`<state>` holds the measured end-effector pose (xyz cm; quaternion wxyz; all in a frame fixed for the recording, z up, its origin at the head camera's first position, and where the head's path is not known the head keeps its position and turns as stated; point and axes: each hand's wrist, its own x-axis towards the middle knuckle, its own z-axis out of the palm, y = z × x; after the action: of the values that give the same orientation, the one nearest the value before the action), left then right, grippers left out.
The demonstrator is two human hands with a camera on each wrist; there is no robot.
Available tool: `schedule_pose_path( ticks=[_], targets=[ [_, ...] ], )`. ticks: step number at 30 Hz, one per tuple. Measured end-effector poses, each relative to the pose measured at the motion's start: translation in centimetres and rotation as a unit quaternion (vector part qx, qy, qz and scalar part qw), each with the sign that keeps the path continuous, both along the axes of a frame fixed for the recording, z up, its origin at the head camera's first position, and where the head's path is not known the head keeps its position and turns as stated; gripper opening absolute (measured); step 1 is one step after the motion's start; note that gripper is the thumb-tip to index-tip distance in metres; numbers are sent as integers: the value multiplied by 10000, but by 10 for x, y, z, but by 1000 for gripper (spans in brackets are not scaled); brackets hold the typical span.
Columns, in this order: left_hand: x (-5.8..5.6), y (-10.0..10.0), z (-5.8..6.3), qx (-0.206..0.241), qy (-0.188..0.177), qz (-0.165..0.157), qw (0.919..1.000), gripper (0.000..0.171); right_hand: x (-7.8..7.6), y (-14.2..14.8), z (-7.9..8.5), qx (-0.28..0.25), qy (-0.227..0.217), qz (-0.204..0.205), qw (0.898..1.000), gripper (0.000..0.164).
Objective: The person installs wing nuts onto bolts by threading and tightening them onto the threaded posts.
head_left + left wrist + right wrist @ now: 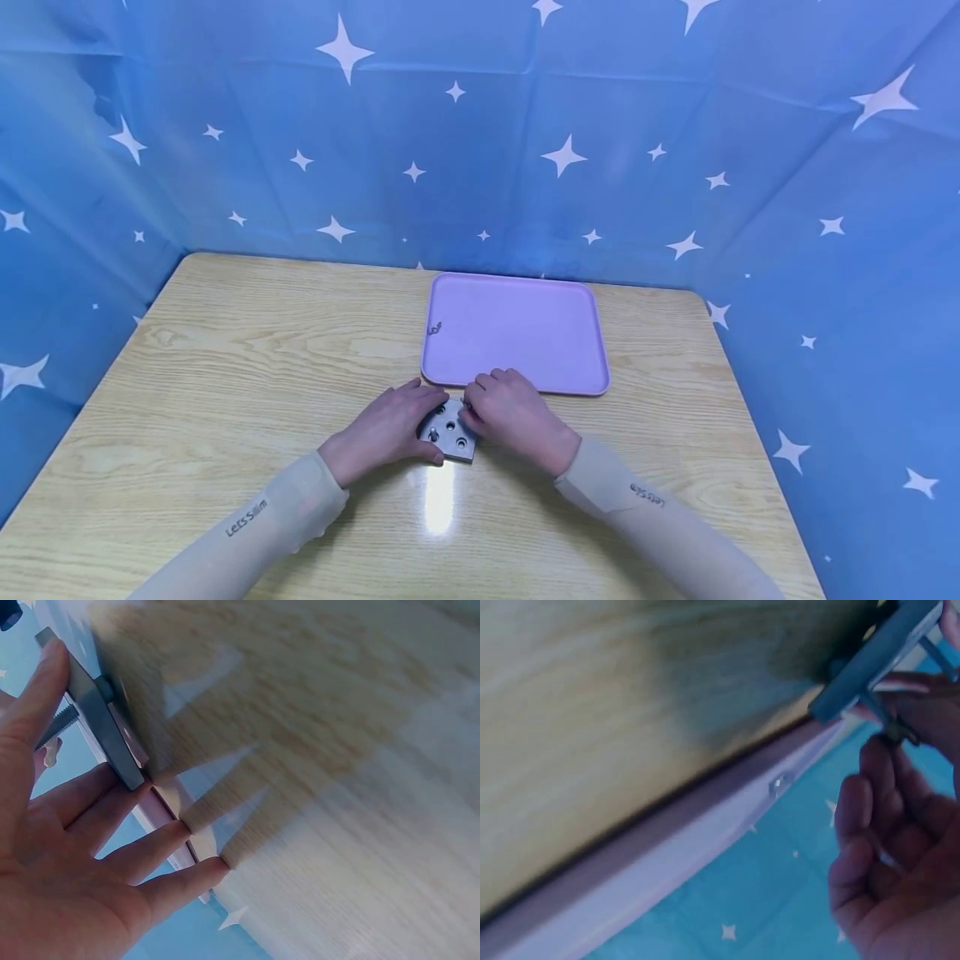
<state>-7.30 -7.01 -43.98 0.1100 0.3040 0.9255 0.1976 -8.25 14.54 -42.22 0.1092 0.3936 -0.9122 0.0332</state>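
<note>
A grey metal plate (pixel 454 442) with several round holes lies on the table, with a threaded screw (pixel 56 726) standing up from it. My left hand (pixel 390 425) holds the plate at its left side, thumb at the near edge and fingers at the far edge. At the plate's far right corner, my right hand (pixel 513 414) pinches a small dark metal piece (pixel 896 733) at the top of another screw (pixel 874 706). The head view hides that piece behind the fingers; its exact kind cannot be told.
Just beyond the hands, a purple tray (pixel 517 329) lies on the wooden table (pixel 285 333). Small dark metal parts (pixel 434 329) sit by its left rim. A blue curtain (pixel 480 125) with white stars hangs behind the table and along its sides.
</note>
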Motion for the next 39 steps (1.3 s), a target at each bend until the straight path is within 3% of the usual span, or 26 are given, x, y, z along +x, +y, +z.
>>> schedule_pose_path(
  ticks=[8,14,18,21,24,28,34,39],
  targets=[
    [1,0,1,-19,5,0,10000,86,6,-6,-7,-440,164,-469,9978,22],
    [1,-1,1,56,39,-28,10000,86,7,-4,4,95,-505,-800,9955,46],
    [1,-2,1,67,27,-24,10000,85,3,2,19,314,-908,-136,9953,41],
    [0,-1,2,11,-27,5,10000,85,-1,6,24,613,-806,571,9932,35],
    [0,0,2,-24,-51,6,10000,85,-3,7,23,805,-528,766,9924,26],
    [-1,1,2,-28,26,-25,10000,84,-4,6,17,689,-281,610,9954,16],
    [0,0,3,-23,58,-39,10000,85,-2,2,8,230,-181,358,9989,16],
    [0,0,2,28,74,-35,10000,85,2,-1,-3,-237,-119,-115,9996,17]
  ],
)
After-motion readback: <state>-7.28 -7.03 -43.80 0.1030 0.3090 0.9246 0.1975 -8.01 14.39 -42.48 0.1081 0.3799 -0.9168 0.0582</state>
